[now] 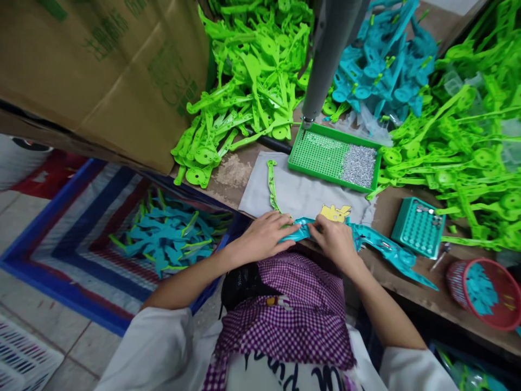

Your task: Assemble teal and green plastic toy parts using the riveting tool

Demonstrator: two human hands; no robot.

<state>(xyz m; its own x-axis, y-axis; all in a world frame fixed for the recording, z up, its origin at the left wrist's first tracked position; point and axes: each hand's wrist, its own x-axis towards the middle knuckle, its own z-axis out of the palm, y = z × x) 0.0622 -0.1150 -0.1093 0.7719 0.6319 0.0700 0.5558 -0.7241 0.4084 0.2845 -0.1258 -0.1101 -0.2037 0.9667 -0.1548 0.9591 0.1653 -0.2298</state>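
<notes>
A long blue plastic part point(382, 244) lies along the table's front edge, its left end between my two hands. My left hand point(266, 236) is closed on that left end from the side. With fingers pinched, my right hand point(334, 239) grips the same part a little further right. A green plastic strip point(272, 184) rests upright in view on the grey cloth point(301, 190), its lower end near my left fingertips. Just beyond my right hand is a yellow cartoon figure point(336, 212) on the cloth.
A green tray point(336, 182) of small metal pieces sits beneath a grey tool point(325, 65). Green parts point(252, 70) and blue parts point(382, 65) are heaped behind. A teal tray point(419, 227) and red basket point(458, 282) stand right; a blue-edged bin point(57, 290) is lower left.
</notes>
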